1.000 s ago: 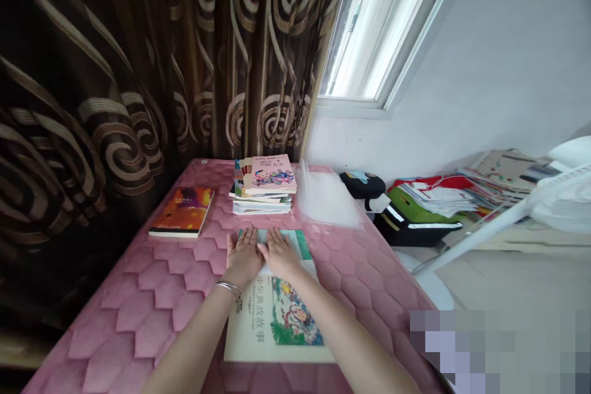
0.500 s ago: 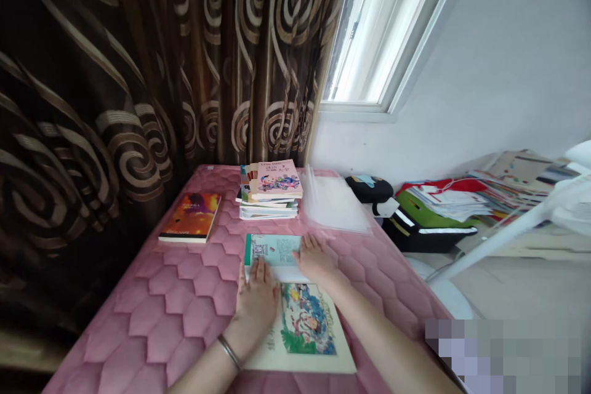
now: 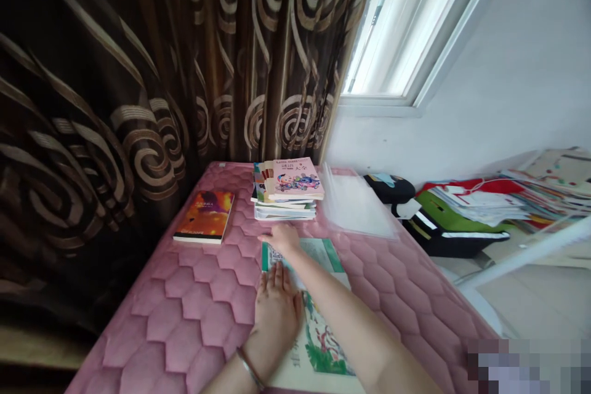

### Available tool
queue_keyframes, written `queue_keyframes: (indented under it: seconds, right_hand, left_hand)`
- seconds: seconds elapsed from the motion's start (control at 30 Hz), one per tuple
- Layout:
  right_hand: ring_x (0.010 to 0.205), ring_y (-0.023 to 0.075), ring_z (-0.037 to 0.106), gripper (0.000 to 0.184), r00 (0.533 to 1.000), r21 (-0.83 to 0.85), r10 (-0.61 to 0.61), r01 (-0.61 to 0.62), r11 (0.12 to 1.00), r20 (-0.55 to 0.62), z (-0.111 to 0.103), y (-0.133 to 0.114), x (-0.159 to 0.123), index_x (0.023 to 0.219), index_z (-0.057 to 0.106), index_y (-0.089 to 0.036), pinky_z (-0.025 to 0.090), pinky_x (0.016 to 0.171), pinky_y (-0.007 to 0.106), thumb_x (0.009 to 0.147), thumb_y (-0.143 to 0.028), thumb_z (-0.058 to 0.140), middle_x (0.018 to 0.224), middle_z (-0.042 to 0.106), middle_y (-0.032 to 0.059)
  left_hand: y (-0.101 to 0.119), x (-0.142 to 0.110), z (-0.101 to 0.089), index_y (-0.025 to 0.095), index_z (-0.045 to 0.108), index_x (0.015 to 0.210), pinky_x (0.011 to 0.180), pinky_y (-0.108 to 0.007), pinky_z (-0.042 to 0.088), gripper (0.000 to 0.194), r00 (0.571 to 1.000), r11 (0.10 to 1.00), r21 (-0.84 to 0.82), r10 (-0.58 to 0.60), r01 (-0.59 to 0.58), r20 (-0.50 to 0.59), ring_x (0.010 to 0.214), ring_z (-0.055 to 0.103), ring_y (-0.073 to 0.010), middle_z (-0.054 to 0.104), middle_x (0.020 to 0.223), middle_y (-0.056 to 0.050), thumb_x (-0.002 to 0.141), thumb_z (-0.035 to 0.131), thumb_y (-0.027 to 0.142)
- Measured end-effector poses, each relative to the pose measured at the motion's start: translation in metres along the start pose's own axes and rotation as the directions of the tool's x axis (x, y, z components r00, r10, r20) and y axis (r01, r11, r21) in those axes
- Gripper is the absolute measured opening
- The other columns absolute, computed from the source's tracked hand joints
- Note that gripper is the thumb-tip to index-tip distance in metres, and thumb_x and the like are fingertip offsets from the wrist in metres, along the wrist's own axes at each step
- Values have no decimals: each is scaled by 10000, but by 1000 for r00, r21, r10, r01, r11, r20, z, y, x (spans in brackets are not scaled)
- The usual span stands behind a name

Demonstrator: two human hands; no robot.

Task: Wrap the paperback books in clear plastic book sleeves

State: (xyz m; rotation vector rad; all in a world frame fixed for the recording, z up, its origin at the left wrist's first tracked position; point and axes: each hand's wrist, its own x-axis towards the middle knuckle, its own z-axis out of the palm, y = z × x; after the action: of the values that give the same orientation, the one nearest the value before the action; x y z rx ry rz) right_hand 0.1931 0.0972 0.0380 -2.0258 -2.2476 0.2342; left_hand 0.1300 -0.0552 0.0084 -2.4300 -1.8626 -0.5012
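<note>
A cream book cover with a colourful picture lies on the pink quilted mattress in front of me. Beyond it is a pale green printed sheet with darker green ends and a QR code; I cannot tell whether both belong to one book. My left hand, a bangle at its wrist, rests flat with fingers stretched over the left side where the two parts meet. Crossing over the book, my right arm brings my right hand to the sheet's far left edge. One of its fingers points left, and the others are partly hidden. Neither hand grips anything visible.
A stack of books with a pink one on top stands at the back. An orange book lies left on the mattress. Clear plastic sheets lie right of the stack. Bags and papers are beyond the right edge.
My right hand has moved left along the far edge of the green sheet, uncovering its right end. My left hand stays pressed on the book. The whole view has shifted slightly.
</note>
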Motion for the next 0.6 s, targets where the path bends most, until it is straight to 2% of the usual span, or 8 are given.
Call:
queue_keyframes:
  seconds: [0.13,0.27,0.33,0.43,0.53,0.6]
  right_hand:
    - [970,290,663,593,999,-14,23,-24,1000,-43,0,-5,6,961,735,-131,432,845,350,880,-646,452,963,726,195]
    - [957,256,664,514,998,4,-42,43,999,-44,3,-5,-18,947,729,-172,414,856,329,904,-602,451,966,738,139]
    - [894,228,675,483,997,24,-82,81,996,6,3,-2,-31,893,732,-202,427,799,295,860,-629,509,917,750,91]
    - [769,201,681,441,985,42,-127,123,992,112,1,3,-40,748,736,-225,433,709,259,708,-659,666,791,752,40]
    - [740,210,678,458,979,33,-127,124,992,161,-3,5,-30,679,739,-223,436,680,257,602,-674,732,740,746,43]
    - [786,227,678,496,986,19,-101,99,995,135,-5,5,-17,721,752,-216,442,708,272,640,-701,689,775,751,67]
  left_hand:
    - [-2,-1,0,93,519,1348,1088,-454,361,521,1000,1000,-30,3,-3,3,1287,491,-277,524,1395,-162,918,402,364]
    - [-2,1,0,106,524,1346,1087,-460,358,509,999,999,-46,-5,7,37,1287,489,-281,533,1389,-159,916,413,355]
    - [-1,2,0,94,541,1330,1086,-472,354,502,998,999,-43,-11,13,60,1282,491,-292,547,1371,-173,915,417,348]
    - [0,3,-1,58,568,1295,1082,-482,353,503,994,999,-27,-28,31,104,1271,497,-311,577,1327,-201,910,426,349]
    - [0,3,-1,68,554,1312,1084,-462,354,512,994,999,-18,-27,29,105,1276,492,-302,559,1353,-188,913,419,357]
    - [0,3,-1,84,528,1340,1087,-451,353,520,997,1000,-19,-15,17,80,1287,483,-290,519,1398,-171,919,403,362]
